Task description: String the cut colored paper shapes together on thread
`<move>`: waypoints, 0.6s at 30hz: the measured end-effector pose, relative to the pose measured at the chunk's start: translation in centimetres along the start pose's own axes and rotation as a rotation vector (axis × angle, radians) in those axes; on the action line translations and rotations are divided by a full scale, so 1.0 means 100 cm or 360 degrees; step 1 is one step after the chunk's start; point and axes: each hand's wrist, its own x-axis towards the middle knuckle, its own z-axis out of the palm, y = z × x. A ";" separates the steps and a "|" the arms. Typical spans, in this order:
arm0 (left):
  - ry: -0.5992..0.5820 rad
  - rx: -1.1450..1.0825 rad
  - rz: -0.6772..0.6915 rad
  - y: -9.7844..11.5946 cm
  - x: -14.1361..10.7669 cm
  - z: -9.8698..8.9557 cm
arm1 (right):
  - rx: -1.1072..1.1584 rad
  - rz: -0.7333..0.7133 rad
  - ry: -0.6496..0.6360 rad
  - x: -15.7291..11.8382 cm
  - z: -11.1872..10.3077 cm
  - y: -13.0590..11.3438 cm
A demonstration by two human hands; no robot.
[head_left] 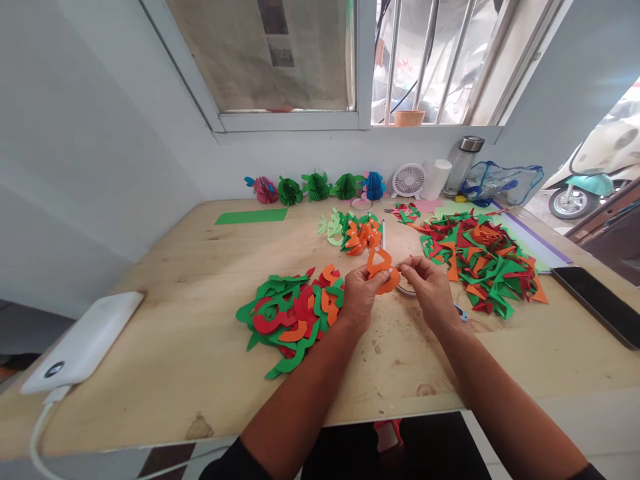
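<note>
- Pale bench point(175, 280) ran beneath a barred window point(420, 60), its far edge against a white wall point(170, 153).
- Orange cut-out point(387, 285) was held above the bench, between both hands, right of the middle.
- Left hand point(361, 293): fingers pinched the orange cut-out.
- Right hand point(430, 287): fingers narrow, at the cut-out's right side; couldn't tell if they gripped anything.
- Looked done: five folded paper figures point(317, 187), lined up by the far edge.
- Looked partway: orange-and-green bundle point(356, 241), just beyond the hands.
- Looked left over: loose red, green and orange cut-outs point(293, 319) heaped left of the left hand; seemingly unjoined.
- Paper scraps point(485, 260) heaped toward the right edge; green strip point(251, 217) lay flat near the far left corner.
- Containers: clear pouch point(505, 183) with blue trim stood near the far right corner, something blue inside; bottle point(463, 167) beside it, contents unclear; clay pot point(409, 118) at the window, inside not visible.
- Phone point(600, 303) lay at the right edge, white power bank point(83, 343) at the left.
</note>
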 end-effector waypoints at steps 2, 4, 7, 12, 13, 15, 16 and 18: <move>-0.0020 -0.0007 -0.0005 0.001 0.000 0.000 | -0.0025 0.0006 0.0005 0.000 0.000 -0.003; -0.0046 -0.0023 -0.0001 0.002 0.000 0.001 | -0.0056 0.0032 -0.0055 -0.001 0.000 -0.004; -0.0082 -0.0011 0.0020 0.001 0.001 0.002 | -0.0122 0.0075 -0.0197 -0.001 -0.001 -0.001; -0.0156 0.0013 0.0069 -0.003 0.002 -0.001 | -0.0179 0.0038 -0.0193 0.001 -0.002 0.003; -0.0175 -0.0005 0.0054 -0.003 0.002 -0.001 | -0.0164 0.0038 -0.0173 0.001 -0.003 0.002; -0.0214 -0.0094 0.0015 -0.002 0.001 -0.003 | -0.0117 0.0052 -0.0142 0.001 -0.003 -0.001; -0.0232 -0.0150 -0.0004 -0.001 0.000 -0.003 | -0.0090 0.0061 -0.0125 0.000 -0.003 -0.003; -0.0259 -0.0219 -0.0017 0.000 0.000 -0.003 | -0.0040 0.0074 -0.0100 0.000 -0.003 -0.006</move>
